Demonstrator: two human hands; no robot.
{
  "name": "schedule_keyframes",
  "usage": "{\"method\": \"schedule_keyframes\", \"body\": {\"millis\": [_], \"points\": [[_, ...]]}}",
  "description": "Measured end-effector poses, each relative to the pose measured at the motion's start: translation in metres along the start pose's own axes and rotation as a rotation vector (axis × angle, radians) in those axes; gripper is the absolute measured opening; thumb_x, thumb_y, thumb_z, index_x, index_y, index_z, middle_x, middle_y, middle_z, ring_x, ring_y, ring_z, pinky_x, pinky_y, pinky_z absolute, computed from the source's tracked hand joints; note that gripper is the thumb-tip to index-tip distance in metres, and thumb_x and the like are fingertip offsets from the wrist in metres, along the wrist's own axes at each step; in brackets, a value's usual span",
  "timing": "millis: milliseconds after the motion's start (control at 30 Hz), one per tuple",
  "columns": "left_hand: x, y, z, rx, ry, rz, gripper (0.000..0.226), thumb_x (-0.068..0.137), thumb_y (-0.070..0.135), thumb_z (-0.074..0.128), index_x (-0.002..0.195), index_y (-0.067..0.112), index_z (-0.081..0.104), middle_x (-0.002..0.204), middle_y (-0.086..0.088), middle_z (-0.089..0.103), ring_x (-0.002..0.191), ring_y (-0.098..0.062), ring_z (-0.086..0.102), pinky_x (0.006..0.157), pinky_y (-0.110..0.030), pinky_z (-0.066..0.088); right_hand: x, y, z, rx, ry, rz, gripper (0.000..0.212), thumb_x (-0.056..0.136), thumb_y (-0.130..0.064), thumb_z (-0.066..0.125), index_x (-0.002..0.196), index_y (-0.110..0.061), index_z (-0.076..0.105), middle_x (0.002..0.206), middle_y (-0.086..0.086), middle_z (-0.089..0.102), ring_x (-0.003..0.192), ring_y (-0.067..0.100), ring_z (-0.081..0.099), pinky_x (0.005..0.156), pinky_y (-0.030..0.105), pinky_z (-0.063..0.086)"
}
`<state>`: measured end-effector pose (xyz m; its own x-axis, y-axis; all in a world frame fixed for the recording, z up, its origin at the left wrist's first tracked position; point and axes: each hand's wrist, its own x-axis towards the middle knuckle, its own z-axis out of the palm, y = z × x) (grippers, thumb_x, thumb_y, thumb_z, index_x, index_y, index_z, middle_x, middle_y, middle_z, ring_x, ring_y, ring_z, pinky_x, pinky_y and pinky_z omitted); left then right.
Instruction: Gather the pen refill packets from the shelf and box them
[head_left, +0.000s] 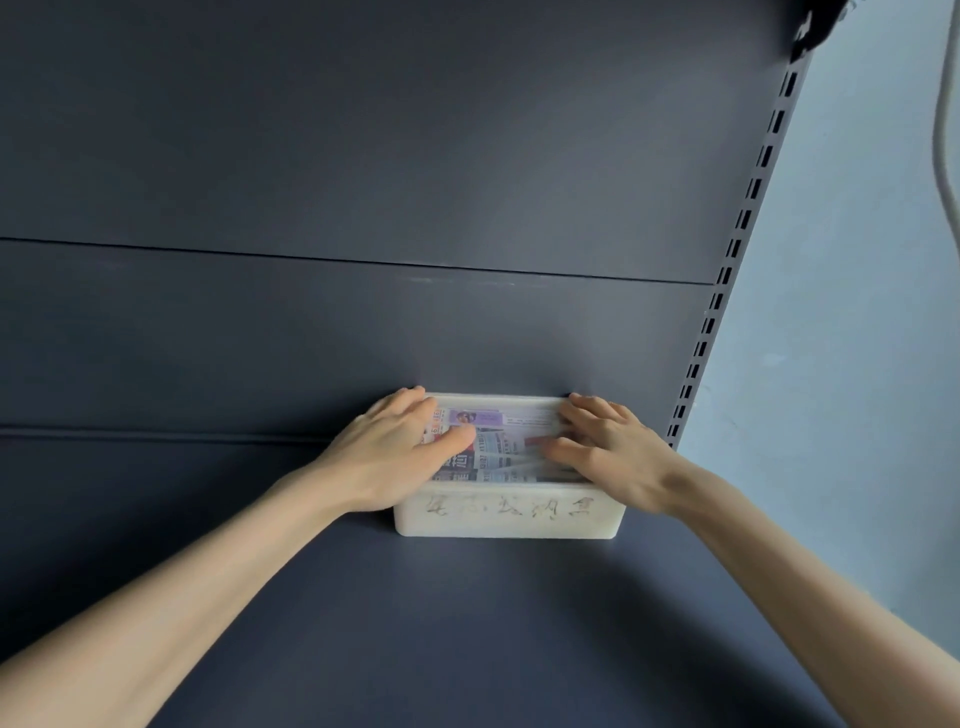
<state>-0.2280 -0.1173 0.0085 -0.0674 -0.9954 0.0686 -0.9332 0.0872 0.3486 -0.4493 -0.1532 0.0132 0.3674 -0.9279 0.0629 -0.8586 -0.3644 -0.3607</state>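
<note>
At the back of the dark shelf (467, 623), pushed up against the back panel (363, 338), sits a white, cloudy plastic box (605, 525) with faded handwriting across its front wall. Inside it the pen refill packets (501, 441) lie in a flat, overlapping layer with their printed faces up. They fill the box from end to end and reach close to its rim. Every packet I can see is already in the box, so the gathering looks to me nearly or wholly done. The step in hand seems to be settling the load.

Both hands are on top of it. The left hand (395, 447) lies over the left end, its fingers fairly straight and spread toward the far rim, thumb laid across the packets, pressing rather than gripping. The right hand (608, 452) covers the right end with its fingers bent and their tips down among the packets, thumb stretched inward. Whether it pinches one or only pushes I cannot tell.

To do this well, I would press evenly from both ends so the slippery sleeves slide flat instead of buckling or riding over the rim, and tuck in any raised corner. Thin refills could bend under a hard push, so gentle pressure suits. The box looks light and may skid, but the panel behind it gives a useful stop.
</note>
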Motion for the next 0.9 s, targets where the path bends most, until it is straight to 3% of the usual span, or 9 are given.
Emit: {"method": "schedule_keyframes", "body": {"millis": [133, 267, 367, 467, 567, 700, 800, 833, 900], "points": [[-0.006, 0.001, -0.003, -0.149, -0.065, 0.02, 0.094, 0.076, 0.075, 0.048, 0.15, 0.023, 0.021, 0.16, 0.011, 0.006, 0.146, -0.006, -0.003, 0.114, -0.028, 0.004, -0.006, -0.005, 0.003, 0.046, 0.034, 0.008, 0.068, 0.09, -0.055, 0.047, 0.147, -0.02, 0.031, 0.161, -0.002, 0.013, 0.149, 0.016, 0.004, 0.117, 0.032, 0.005], [-0.005, -0.002, -0.003, -0.075, -0.11, 0.055, 0.113, 0.05, 0.089, 0.035, 0.148, 0.036, 0.021, 0.16, 0.015, 0.004, 0.147, -0.008, -0.01, 0.118, -0.038, -0.005, -0.013, -0.01, -0.001, 0.06, 0.022, -0.048, 0.066, 0.087, -0.055, 0.052, 0.144, -0.025, 0.037, 0.157, -0.006, 0.025, 0.148, 0.013, 0.007, 0.117, 0.031, 0.006], [-0.001, -0.006, -0.004, -0.123, -0.154, 0.047, 0.111, 0.051, 0.09, 0.042, 0.148, 0.039, 0.021, 0.158, 0.021, 0.003, 0.145, -0.003, -0.011, 0.117, -0.036, 0.0, -0.015, -0.011, -0.006, 0.18, -0.088, -0.04, 0.066, 0.086, -0.053, 0.057, 0.14, -0.02, 0.041, 0.151, -0.003, 0.034, 0.146, 0.008, 0.006, 0.107, 0.018, 0.009], [0.003, -0.008, 0.0, -0.16, -0.124, 0.048, 0.113, 0.049, 0.088, 0.044, 0.148, 0.038, 0.024, 0.158, 0.022, 0.004, 0.145, -0.001, -0.01, 0.116, -0.034, 0.003, -0.012, -0.01, -0.006, 0.174, -0.113, -0.03, 0.069, 0.086, -0.055, 0.056, 0.14, -0.016, 0.039, 0.15, -0.001, 0.033, 0.145, 0.009, 0.005, 0.109, 0.021, 0.01], [0.002, -0.009, 0.007, -0.28, -0.035, 0.066, 0.099, 0.061, 0.08, 0.052, 0.145, 0.032, 0.033, 0.159, 0.014, 0.013, 0.146, -0.006, -0.005, 0.116, -0.032, 0.006, -0.011, -0.009, -0.003, 0.151, -0.056, -0.033, 0.067, 0.087, -0.054, 0.054, 0.142, -0.019, 0.038, 0.157, -0.004, 0.024, 0.146, 0.01, 0.004, 0.111, 0.022, 0.007], [0.003, -0.012, 0.011, -0.359, 0.023, 0.075, 0.096, 0.054, 0.081, 0.041, 0.137, 0.034, 0.045, 0.156, 0.014, 0.021, 0.146, -0.005, 0.0, 0.118, -0.038, 0.008, -0.004, -0.003, 0.002, 0.318, -0.03, 0.007, 0.064, 0.088, -0.047, 0.058, 0.144, -0.028, 0.036, 0.159, -0.009, 0.015, 0.147, 0.009, -0.002, 0.116, 0.03, 0.006], [0.002, -0.014, 0.015, -0.741, 0.023, 0.025, 0.045, 0.075, 0.065, 0.055, 0.113, 0.043, 0.059, 0.148, 0.017, 0.035, 0.143, 0.0, 0.013, 0.117, -0.039, 0.017, 0.0, 0.005, 0.009, 0.59, 0.013, 0.029, 0.036, 0.087, -0.042, 0.061, 0.122, -0.034, 0.06, 0.151, -0.009, 0.037, 0.145, 0.006, 0.014, 0.117, 0.033, 0.019], [0.0, -0.012, 0.017, -0.857, 0.038, 0.012, 0.032, 0.083, 0.057, 0.055, 0.111, 0.042, 0.06, 0.143, 0.017, 0.042, 0.14, -0.002, 0.024, 0.114, -0.038, 0.025, 0.001, 0.004, 0.011, 0.706, 0.02, 0.043, 0.021, 0.087, -0.041, 0.061, 0.106, -0.035, 0.068, 0.143, -0.005, 0.049, 0.14, 0.009, 0.03, 0.111, 0.036, 0.031], [0.001, -0.011, 0.019, -1.046, 0.192, -0.044, 0.031, 0.09, 0.046, 0.054, 0.114, 0.029, 0.061, 0.125, 0.011, 0.059, 0.12, -0.007, 0.051, 0.099, -0.026, 0.042, 0.002, 0.005, 0.009, 1.002, 0.125, 0.065, 0.015, 0.087, -0.037, 0.061, 0.093, -0.027, 0.071, 0.118, 0.002, 0.068, 0.116, 0.022, 0.059, 0.089, 0.039, 0.049]]}}
